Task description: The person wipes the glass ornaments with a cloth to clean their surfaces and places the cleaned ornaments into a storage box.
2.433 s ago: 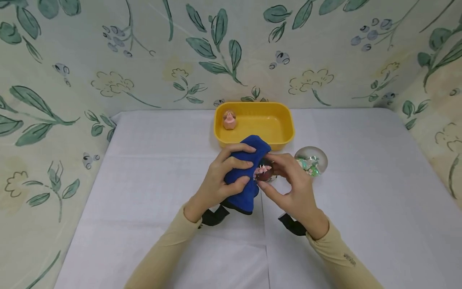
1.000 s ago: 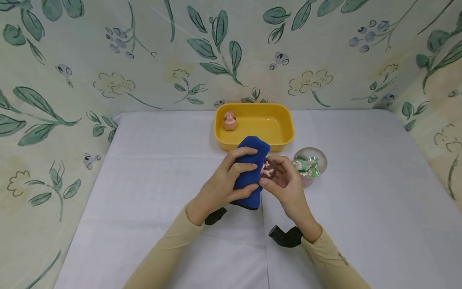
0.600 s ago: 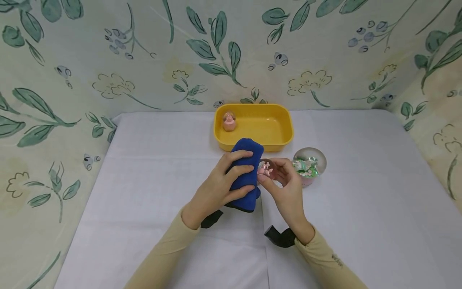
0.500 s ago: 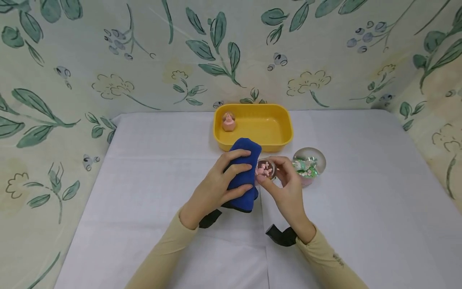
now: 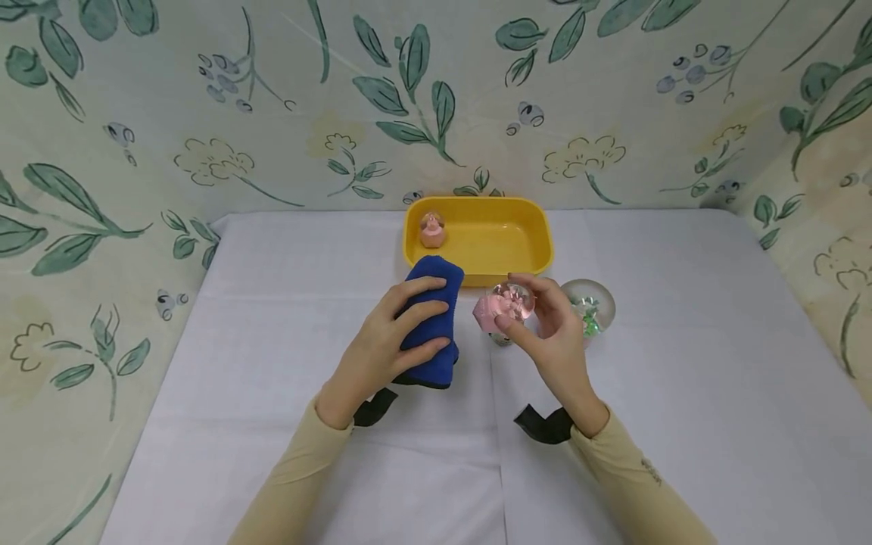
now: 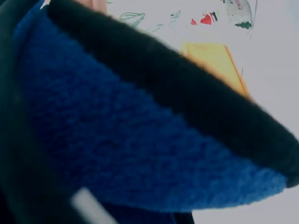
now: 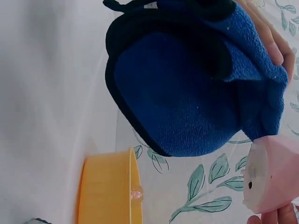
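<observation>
My left grip (image 5: 383, 331) clasps the blue cloth (image 5: 433, 330); my right grip (image 5: 555, 339) pinches the pink snow globe (image 5: 500, 304) from its dome end, tipped sideways over the bench (image 5: 654, 393) just beside the cloth, presumably leaving its base exposed.

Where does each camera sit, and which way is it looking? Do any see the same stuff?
Head: on the person's head, looking forward and down at the left hand with a blue cloth and the right hand with a pink globe; both sleeves show.
Left wrist: on that wrist, looking into the cloth; a bit of skin peeks in up top.
Right wrist: on that wrist, looking at the cloth and globe's underside; parts of both hands show.
Shared: head and right wrist both see cloth, globe and yellow tray.
</observation>
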### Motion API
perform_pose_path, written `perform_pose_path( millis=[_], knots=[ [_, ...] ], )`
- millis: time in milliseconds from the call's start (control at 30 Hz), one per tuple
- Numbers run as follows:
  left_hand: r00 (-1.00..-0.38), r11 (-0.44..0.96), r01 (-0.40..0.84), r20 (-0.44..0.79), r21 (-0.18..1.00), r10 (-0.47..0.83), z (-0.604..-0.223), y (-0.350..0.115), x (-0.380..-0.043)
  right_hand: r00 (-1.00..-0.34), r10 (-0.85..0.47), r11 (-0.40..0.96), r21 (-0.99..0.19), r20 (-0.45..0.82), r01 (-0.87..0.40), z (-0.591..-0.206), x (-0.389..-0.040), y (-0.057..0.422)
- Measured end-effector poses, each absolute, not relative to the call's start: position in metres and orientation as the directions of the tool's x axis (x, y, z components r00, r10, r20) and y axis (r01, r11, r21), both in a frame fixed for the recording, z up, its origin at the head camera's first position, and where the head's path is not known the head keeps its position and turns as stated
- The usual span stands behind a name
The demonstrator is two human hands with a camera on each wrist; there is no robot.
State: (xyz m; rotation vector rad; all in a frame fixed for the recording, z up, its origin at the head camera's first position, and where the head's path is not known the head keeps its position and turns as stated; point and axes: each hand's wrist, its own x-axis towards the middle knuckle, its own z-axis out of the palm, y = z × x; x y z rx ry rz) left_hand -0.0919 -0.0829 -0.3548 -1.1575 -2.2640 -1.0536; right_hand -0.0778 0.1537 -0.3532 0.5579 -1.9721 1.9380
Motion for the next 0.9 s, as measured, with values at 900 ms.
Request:
perform_pose_path(
  millis=[900],
  knots=[
    [-0.601, 0.389, 0.799, 0.64, 0.459, 0.479, -0.365, -0.091, -0.096, -0.893, -0.053, 0.156, -0.88, 0.447, -0.45, -0.338, -0.163, 0.155]
  ],
)
